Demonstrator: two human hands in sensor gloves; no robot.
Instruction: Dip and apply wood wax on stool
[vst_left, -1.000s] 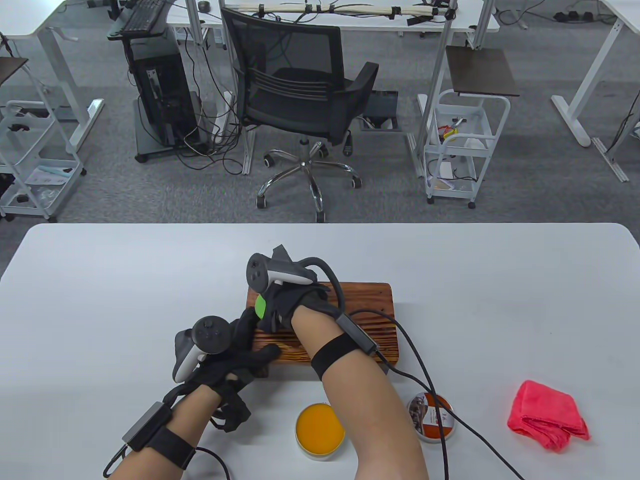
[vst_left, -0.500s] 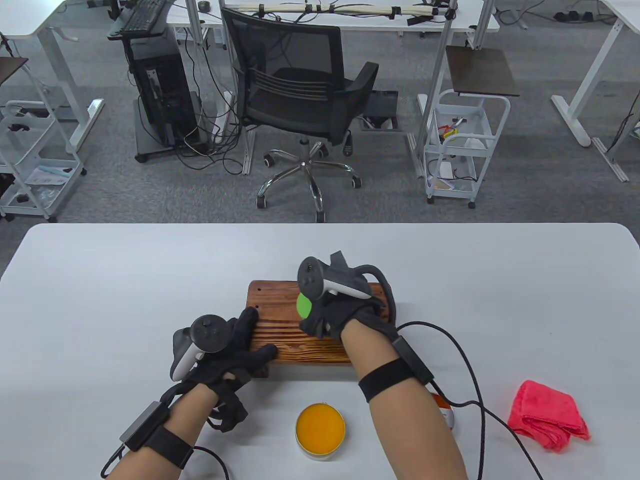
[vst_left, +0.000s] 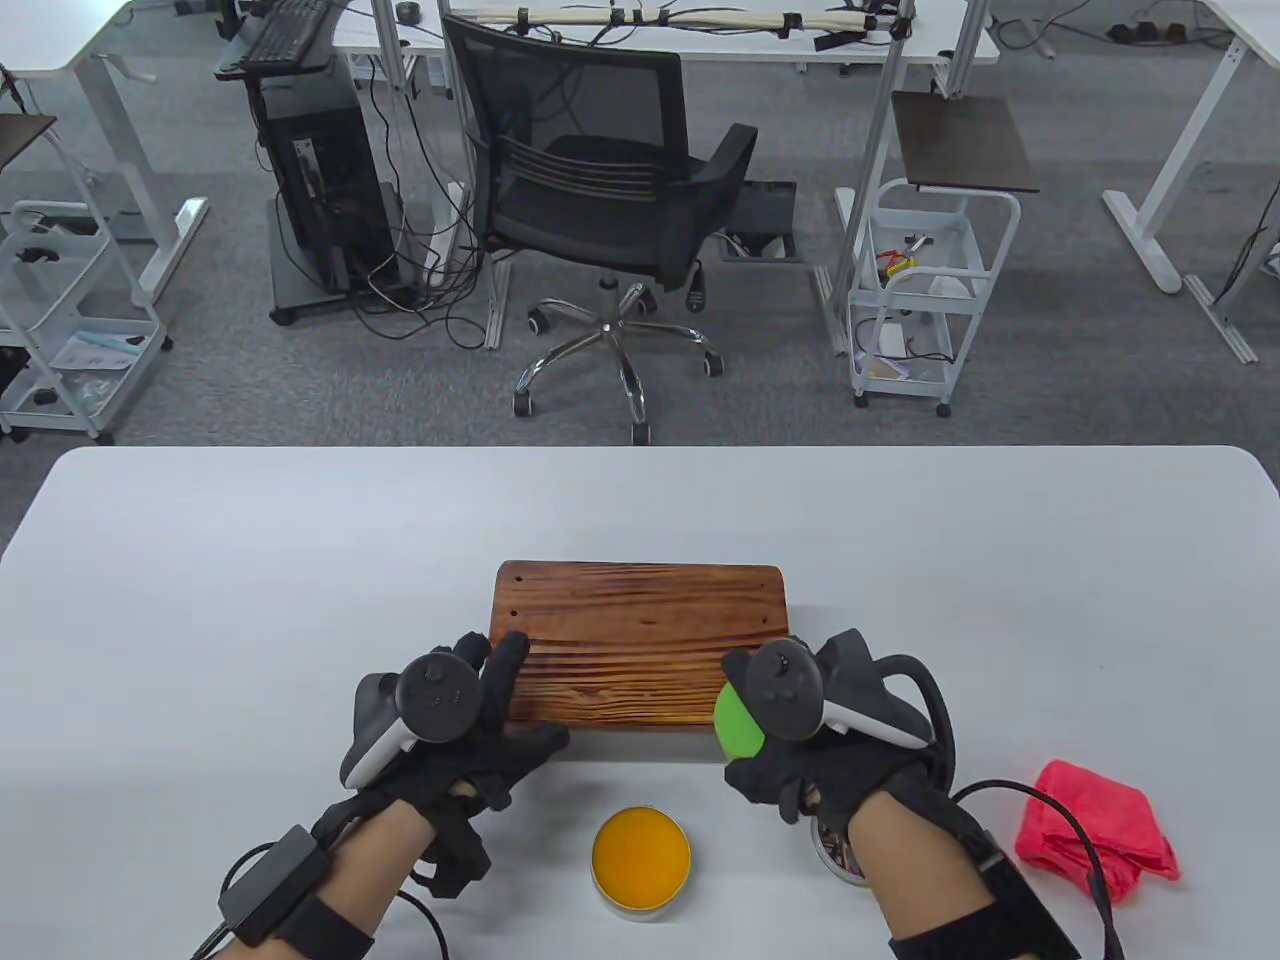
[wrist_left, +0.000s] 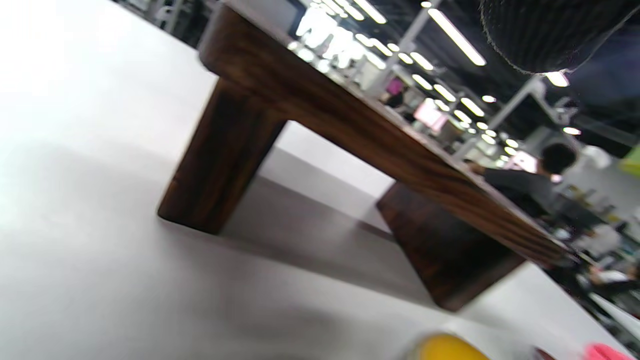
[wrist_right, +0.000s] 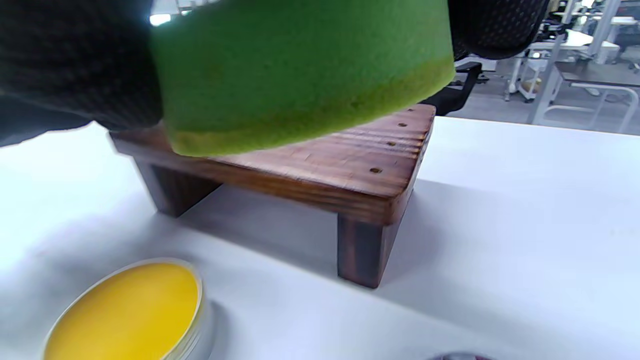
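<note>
Stool (vst_left: 640, 640): a low wooden stool is placed on the white tabletop (vst_left: 200, 560), near the middle, with its striped top facing up; its short legs are seen in both wrist views.
Left hand (vst_left: 470, 720): it is laid on the near left corner of the stool, the fingers stretched over the top edge and the thumb along the front edge. Nothing is clasped by it; the stool is only touched.
Right hand (vst_left: 810, 740): it is found at the near right corner of the stool, just off the wood. A round green sponge (vst_left: 738, 722) is gripped by its curled fingers.
Green sponge: in the right wrist view it is seen in front of the stool top and above the tabletop; whether the wood is touched by it cannot be told.
Wax tin (vst_left: 640, 862): an open tin of yellow-orange wax is standing on the tabletop in front of the stool, between the two forearms, apart from both hands.
Tin lid (vst_left: 838, 858): it is partly hidden under the right wrist.
Pink cloth (vst_left: 1095, 835): it is lying folded to the right, well apart from the stool.
</note>
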